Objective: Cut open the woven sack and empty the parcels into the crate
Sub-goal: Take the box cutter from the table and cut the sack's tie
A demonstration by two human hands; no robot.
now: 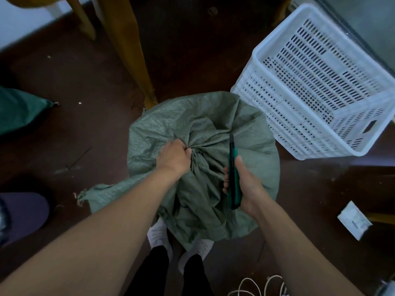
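1. The green woven sack (203, 165) stands on the dark floor (85, 82) right in front of the person's white shoes (158, 233), its neck gathered into a tight bunch of folds at the top
2. Left hand (174, 158) grips that bunched neck, fingers (186, 151) curled shut into the folds, so the fingertips are buried in the cloth and any tie around the neck cannot be made out
3. Right hand (245, 186) holds a green utility knife (233, 178) upright, fingers wrapped around the handle and thumb along its side; the dark tip points away, just above the sack and apart from the gathered neck
4. Whether the blade is out is hard to tell, the tip is thin and dim
5. The parcels are out of sight, the sack is closed around whatever fills it
6. White slotted crate (316, 86) sits just beside the sack on the right, tilted in this wide view, its far corner cut off by the frame edge
7. A small white packet (354, 220) lies on the floor well to the right, its print too blurred to read
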